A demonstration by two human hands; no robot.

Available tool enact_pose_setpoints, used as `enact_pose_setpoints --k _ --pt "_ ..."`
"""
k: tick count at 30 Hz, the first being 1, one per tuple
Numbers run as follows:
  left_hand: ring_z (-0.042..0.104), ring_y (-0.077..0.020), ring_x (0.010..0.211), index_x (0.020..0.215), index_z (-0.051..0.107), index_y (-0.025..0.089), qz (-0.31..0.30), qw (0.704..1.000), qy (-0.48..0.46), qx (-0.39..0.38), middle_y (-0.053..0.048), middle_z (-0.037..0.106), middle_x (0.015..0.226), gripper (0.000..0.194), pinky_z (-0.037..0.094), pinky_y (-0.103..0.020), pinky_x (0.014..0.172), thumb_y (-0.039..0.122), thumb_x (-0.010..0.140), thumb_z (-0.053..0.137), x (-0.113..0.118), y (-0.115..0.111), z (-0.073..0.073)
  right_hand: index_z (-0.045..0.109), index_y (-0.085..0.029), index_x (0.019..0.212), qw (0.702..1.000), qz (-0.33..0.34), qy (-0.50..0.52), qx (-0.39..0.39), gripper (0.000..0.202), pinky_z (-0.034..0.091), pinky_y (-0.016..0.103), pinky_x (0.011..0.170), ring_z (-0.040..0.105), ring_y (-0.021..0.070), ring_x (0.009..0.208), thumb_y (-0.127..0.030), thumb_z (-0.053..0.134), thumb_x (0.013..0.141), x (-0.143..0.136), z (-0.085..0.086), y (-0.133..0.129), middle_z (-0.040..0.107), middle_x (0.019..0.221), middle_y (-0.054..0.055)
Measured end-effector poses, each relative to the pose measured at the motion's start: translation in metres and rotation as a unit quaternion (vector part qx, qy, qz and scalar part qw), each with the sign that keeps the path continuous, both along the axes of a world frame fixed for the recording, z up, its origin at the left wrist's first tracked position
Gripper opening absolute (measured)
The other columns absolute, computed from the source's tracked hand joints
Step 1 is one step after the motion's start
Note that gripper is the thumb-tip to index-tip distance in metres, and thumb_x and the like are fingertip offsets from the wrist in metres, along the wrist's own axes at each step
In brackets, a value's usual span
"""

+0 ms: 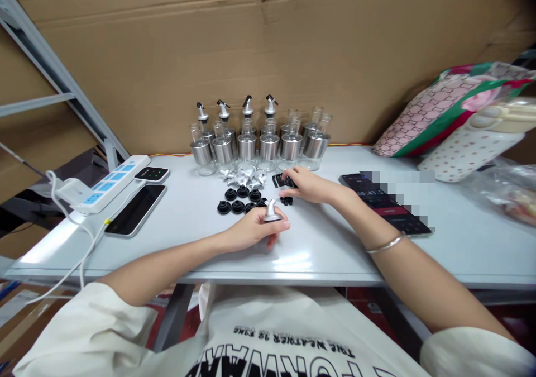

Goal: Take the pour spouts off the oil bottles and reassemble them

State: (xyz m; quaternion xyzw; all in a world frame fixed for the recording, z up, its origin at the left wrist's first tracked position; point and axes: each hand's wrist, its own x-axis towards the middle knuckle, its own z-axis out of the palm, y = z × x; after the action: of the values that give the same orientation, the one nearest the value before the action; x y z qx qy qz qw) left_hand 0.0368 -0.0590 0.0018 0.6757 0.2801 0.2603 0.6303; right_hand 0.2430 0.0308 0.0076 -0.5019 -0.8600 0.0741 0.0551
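Note:
My left hand (257, 229) holds a silver pourer spout (272, 211) upright near the table's front edge. Farther right and back, my right hand (305, 185) reaches over small black parts (278, 180), its fingertips among them; whether it grips one is too small to tell. More small black pieces (286, 201) lie just below its fingers. Several black ribbed stoppers (238, 206) sit left of my hands. Behind them is a pile of silver spouts (246, 176). Glass bottles with metal sleeves (268, 147) stand in rows at the back, some in the rear row topped with pourers (223, 109).
A power strip (115, 184), a small black device (152, 175) and a phone (137, 210) with white cables are on the left. At right are another phone (383, 204), a patterned bag (422, 109), a dotted bottle (471, 142) and a clear plastic bag (502, 190). Cardboard (176, 47) stands behind the table.

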Motion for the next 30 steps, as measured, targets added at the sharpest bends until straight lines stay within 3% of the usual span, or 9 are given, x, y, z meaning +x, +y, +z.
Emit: enact_pose_setpoints --k 8,30 --pt "0.049 -0.0072 0.045 0.08 0.052 0.015 0.002 1.0 0.003 0.0 0.006 0.052 0.052 0.03 0.038 -0.024 0.056 0.045 0.082 0.057 0.0 -0.0003 0.0004 0.037 -0.022 0.137 0.993 -0.093 -0.064 0.039 0.073 0.035 0.053 0.095 0.038 0.0383 0.121 -0.071 0.036 0.082 -0.0036 -0.0035 -0.0064 0.044 0.13 0.018" --pt "0.048 -0.0073 0.046 0.08 0.052 0.016 0.002 1.0 0.012 0.005 0.006 0.052 0.052 0.034 0.039 -0.024 0.057 0.049 0.081 0.057 -0.0003 -0.0001 0.0001 0.027 -0.024 0.145 0.989 -0.116 -0.093 -0.018 0.084 0.028 0.056 0.101 0.033 0.0396 0.128 -0.076 0.03 0.079 -0.0058 -0.0025 -0.0079 0.039 0.137 0.018"
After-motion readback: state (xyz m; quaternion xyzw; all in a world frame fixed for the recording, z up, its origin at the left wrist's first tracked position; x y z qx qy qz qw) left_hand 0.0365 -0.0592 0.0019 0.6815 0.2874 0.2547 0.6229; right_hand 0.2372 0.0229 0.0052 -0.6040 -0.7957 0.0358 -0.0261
